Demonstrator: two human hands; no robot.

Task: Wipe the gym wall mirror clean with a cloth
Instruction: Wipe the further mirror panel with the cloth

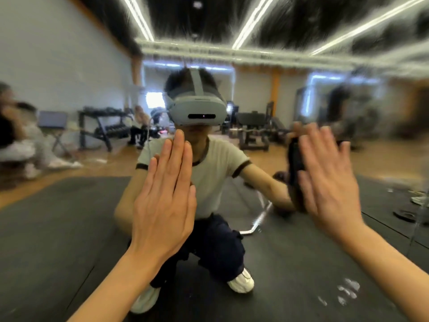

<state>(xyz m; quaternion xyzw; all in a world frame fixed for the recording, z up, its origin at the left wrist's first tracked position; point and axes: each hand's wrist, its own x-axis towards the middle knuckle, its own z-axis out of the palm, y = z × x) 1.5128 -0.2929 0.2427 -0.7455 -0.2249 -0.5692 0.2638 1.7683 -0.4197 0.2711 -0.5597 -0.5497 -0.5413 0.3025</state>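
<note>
We press our left hand [162, 198] flat on the mirror [58, 228], fingers straight and together. Our right hand [329, 182], just beside it, presses a dark cloth [295, 163] on the glass with flat, spread fingers.

the mirror [69, 66] was glossy glass with white smears near its lower right corner; the reflected floor mat [58, 228] looked matt, dark and rubbery.

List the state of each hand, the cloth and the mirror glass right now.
Left hand: open, fingers straight and together, raised flat toward the glass, holding nothing.
Right hand: open, fingers spread, pressing the cloth to the glass.
Dark cloth: bunched under the right palm, mostly hidden.
Large gym wall mirror: whitish smudges at lower right, hazy streaks at upper right.
</note>
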